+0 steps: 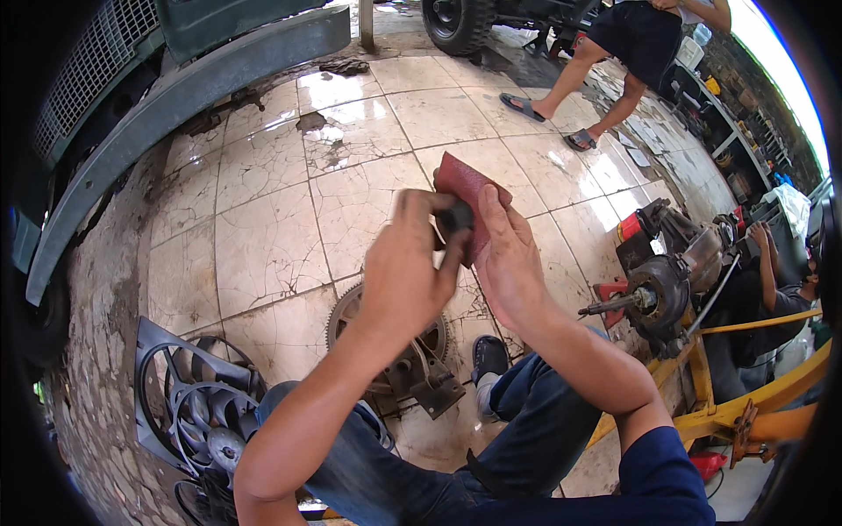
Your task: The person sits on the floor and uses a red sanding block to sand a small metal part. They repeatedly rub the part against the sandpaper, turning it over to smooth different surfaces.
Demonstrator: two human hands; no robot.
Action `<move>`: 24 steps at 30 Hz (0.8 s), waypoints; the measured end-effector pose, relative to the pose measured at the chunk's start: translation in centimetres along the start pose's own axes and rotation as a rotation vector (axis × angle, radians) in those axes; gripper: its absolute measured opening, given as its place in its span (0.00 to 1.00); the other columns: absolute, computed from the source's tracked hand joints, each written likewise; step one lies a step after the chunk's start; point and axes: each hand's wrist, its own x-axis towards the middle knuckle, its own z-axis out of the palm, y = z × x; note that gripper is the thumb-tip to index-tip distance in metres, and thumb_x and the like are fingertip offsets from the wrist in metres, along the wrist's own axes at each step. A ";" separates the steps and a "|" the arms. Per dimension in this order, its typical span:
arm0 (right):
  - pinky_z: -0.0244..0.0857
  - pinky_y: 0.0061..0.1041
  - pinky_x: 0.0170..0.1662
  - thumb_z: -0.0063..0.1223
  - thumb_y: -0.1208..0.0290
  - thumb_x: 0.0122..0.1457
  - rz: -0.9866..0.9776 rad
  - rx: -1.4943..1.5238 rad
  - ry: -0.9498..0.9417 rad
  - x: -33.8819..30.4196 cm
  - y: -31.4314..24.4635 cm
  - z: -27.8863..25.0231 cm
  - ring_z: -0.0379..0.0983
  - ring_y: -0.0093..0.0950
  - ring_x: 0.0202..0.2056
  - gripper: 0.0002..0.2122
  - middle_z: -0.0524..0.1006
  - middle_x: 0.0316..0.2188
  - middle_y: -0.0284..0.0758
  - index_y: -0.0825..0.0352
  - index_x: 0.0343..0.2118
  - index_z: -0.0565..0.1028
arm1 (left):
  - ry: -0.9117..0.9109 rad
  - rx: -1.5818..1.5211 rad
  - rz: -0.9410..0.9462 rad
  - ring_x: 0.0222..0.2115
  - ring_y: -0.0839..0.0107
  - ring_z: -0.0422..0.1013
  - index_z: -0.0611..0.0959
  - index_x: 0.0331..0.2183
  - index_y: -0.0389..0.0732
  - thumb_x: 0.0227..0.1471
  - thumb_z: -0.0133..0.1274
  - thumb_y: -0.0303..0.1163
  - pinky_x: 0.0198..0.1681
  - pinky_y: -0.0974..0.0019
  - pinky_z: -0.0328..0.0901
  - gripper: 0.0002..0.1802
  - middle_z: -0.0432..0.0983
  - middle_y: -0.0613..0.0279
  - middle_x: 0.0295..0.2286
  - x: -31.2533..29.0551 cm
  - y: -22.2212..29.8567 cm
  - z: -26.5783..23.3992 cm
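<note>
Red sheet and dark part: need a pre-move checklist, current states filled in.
1. Right hand has the red sheet: ok, thumb over its near face.
2. Left hand grips the dark part: ok.
3. Dark part touching the sheet: cannot tell, they overlap in view and the part is blurred.
4. Dark part's surface clean: cannot tell, blurred.
5. Standing person away from both hands: ok, across the tiles.

Both forearms (346, 364) reach forward, left hand (399, 272) with fingers (423, 202) curled, right hand (511, 263) close by, thumb (493, 209) extended.
</note>
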 end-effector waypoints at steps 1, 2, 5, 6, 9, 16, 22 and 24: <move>0.62 0.19 0.47 0.40 0.51 0.66 -0.033 -0.008 -0.009 0.0 0.1 0.2 0.68 0.20 0.43 0.26 0.74 0.43 0.34 0.72 0.51 0.70 | 0.013 -0.010 -0.070 0.26 0.60 0.72 0.69 0.40 0.35 0.47 0.56 0.22 0.29 0.59 0.66 0.18 0.70 0.50 0.36 0.4 -0.5 -0.3; 0.62 0.19 0.47 0.40 0.51 0.66 -0.067 -0.016 -0.018 0.1 0.2 0.4 0.68 0.20 0.43 0.26 0.74 0.43 0.34 0.72 0.51 0.70 | 0.027 -0.020 -0.139 0.27 0.62 0.72 0.70 0.40 0.35 0.47 0.57 0.20 0.30 0.61 0.66 0.18 0.71 0.51 0.36 0.8 -0.6 -0.4; 0.61 0.18 0.46 0.40 0.51 0.66 -0.027 -0.011 -0.004 0.4 0.1 0.0 0.67 0.18 0.42 0.25 0.73 0.42 0.33 0.73 0.51 0.70 | -0.025 -0.080 -0.061 0.27 0.62 0.72 0.69 0.40 0.35 0.46 0.57 0.19 0.31 0.62 0.67 0.19 0.70 0.51 0.35 -0.3 0.7 0.3; 0.61 0.17 0.45 0.40 0.51 0.66 -0.008 -0.015 -0.002 0.7 0.0 -0.2 0.66 0.17 0.41 0.25 0.73 0.41 0.32 0.73 0.50 0.70 | -0.045 -0.077 -0.021 0.27 0.62 0.72 0.69 0.40 0.35 0.45 0.57 0.18 0.31 0.62 0.67 0.19 0.70 0.51 0.35 -0.2 1.0 0.4; 0.61 0.17 0.39 0.39 0.51 0.67 -0.119 -0.065 -0.009 0.4 0.0 -0.8 0.64 0.15 0.36 0.24 0.73 0.36 0.30 0.73 0.48 0.71 | 0.001 -0.137 -0.181 0.29 0.68 0.73 0.69 0.43 0.35 0.50 0.56 0.21 0.32 0.65 0.67 0.19 0.72 0.52 0.35 0.9 -0.5 -0.3; 0.62 0.18 0.43 0.38 0.55 0.68 -0.238 -0.199 0.154 1.1 -1.9 -1.7 0.66 0.17 0.38 0.22 0.74 0.37 0.32 0.73 0.47 0.71 | 0.004 -0.681 -0.373 0.36 0.71 0.72 0.66 0.51 0.35 0.56 0.52 0.25 0.44 0.67 0.67 0.22 0.73 0.57 0.41 1.3 -0.7 -2.8; 0.61 0.24 0.54 0.36 0.68 0.68 -0.601 -0.522 -0.124 0.3 -1.5 -1.5 0.69 0.28 0.50 0.18 0.72 0.50 0.42 0.71 0.55 0.67 | -0.025 -0.959 -0.343 0.37 0.75 0.72 0.67 0.52 0.35 0.54 0.52 0.18 0.46 0.70 0.67 0.23 0.72 0.59 0.40 1.1 0.2 -3.0; 0.60 0.27 0.56 0.36 0.72 0.67 -0.756 -0.568 -0.209 0.5 -1.3 -1.2 0.68 0.32 0.53 0.17 0.70 0.53 0.44 0.70 0.56 0.67 | -0.002 -0.877 -0.311 0.36 0.75 0.72 0.68 0.50 0.35 0.53 0.53 0.18 0.44 0.70 0.68 0.22 0.72 0.58 0.40 1.1 0.3 -3.1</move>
